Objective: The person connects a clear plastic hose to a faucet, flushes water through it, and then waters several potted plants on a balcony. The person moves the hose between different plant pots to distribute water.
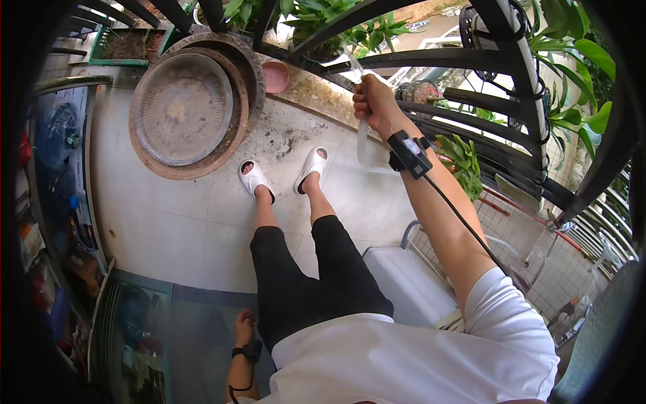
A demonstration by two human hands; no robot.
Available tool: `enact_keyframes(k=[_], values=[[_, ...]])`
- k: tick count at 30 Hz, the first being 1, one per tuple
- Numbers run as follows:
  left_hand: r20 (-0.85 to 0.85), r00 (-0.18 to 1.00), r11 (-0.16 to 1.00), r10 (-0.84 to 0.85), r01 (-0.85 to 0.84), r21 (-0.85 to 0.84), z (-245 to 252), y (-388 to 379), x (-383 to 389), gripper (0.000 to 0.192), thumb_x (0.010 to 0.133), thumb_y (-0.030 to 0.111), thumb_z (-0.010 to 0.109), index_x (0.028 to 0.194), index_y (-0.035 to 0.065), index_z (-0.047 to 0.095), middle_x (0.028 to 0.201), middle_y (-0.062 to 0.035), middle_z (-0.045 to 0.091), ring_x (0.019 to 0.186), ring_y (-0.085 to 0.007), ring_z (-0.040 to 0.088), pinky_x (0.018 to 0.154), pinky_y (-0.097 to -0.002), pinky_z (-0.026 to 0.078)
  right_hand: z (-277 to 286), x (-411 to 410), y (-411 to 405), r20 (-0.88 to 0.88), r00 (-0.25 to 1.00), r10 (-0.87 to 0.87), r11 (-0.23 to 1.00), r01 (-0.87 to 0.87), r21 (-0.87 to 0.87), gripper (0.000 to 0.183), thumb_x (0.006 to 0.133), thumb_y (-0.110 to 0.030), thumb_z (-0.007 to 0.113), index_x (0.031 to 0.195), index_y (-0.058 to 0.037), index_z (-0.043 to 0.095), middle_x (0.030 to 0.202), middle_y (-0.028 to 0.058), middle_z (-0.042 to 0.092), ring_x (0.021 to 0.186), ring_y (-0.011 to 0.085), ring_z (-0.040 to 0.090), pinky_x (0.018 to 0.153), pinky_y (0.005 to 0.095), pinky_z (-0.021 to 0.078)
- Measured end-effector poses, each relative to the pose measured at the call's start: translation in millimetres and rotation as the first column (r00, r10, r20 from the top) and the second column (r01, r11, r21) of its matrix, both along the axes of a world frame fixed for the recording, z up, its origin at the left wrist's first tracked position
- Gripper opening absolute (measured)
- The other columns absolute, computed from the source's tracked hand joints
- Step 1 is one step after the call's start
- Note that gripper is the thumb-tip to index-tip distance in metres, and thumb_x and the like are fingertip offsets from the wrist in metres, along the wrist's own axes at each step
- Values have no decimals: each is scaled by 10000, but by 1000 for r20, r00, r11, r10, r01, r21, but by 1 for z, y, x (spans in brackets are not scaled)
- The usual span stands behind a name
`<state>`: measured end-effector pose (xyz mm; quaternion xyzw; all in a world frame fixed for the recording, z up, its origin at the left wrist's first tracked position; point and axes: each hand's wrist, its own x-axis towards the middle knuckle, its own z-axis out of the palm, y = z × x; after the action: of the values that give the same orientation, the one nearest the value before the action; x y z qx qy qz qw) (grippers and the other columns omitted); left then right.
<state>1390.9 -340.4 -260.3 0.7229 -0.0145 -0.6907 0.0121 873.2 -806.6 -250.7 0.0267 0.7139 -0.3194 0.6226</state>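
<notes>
My right hand (pixel 374 103) is raised at the black railing (pixel 434 59), its fingers closed around a clear plastic hose (pixel 362 144). Below the fist, the hose bends and runs off behind my forearm. Something clear, the hose end or water, points from the fist towards a leafy potted plant (pixel 323 38) beyond the bars. My left hand (pixel 245 328) hangs beside my thigh, apart from other things. Its fingers look loosely curled, and the palm is hidden.
Large round basins or planters (pixel 184 108) lie stacked on the tiled floor (pixel 161 217), near a pink bowl (pixel 275 77). A green planter box (pixel 126 45) stands at upper left. To the right are leafy greens (pixel 462 164) and a white appliance-like box (pixel 404 283). Glass doors (pixel 131 338) line the left.
</notes>
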Motion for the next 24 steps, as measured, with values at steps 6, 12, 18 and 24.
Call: enact_keyframes(k=[6, 12, 18, 24], values=[[4, 997, 996, 82, -82, 27, -3, 7, -25, 405, 763, -35, 374, 1147, 20, 491, 1051, -102, 565, 910, -193, 559, 796, -304, 437, -9, -8, -5, 11, 1000, 3, 1000, -3, 6, 153, 791, -231, 403, 703, -107, 389, 547, -18, 321, 430, 74, 284, 396, 218, 230], [-23, 999, 999, -22, 23, 38, 2, 1, -39, 403, 779, -62, 359, 1156, 10, 484, 1066, -111, 557, 953, -207, 551, 825, -303, 436, -13, -24, -1, -45, 982, 182, 983, -180, 35, 157, 784, -232, 410, 710, -93, 403, 546, -17, 333, 435, 91, 291, 407, 247, 255], [-21, 998, 994, -56, 58, 98, 18, -20, -38, 399, 787, -56, 344, 1161, -6, 474, 1073, -118, 556, 956, -206, 554, 838, -297, 440, -5, -76, 9, -198, 950, 242, 965, -216, 147, 221, 814, -270, 390, 628, -156, 358, 510, -55, 266, 414, 70, 223, 395, 249, 184], [-64, 995, 992, -83, 89, 93, 28, -54, -52, 389, 792, -31, 358, 1164, -9, 471, 1074, -129, 555, 950, -200, 557, 835, -305, 445, -20, -111, -8, -226, 855, 467, 884, -445, 144, 264, 840, -294, 393, 676, -90, 426, 496, -18, 300, 390, 105, 259, 374, 271, 214]])
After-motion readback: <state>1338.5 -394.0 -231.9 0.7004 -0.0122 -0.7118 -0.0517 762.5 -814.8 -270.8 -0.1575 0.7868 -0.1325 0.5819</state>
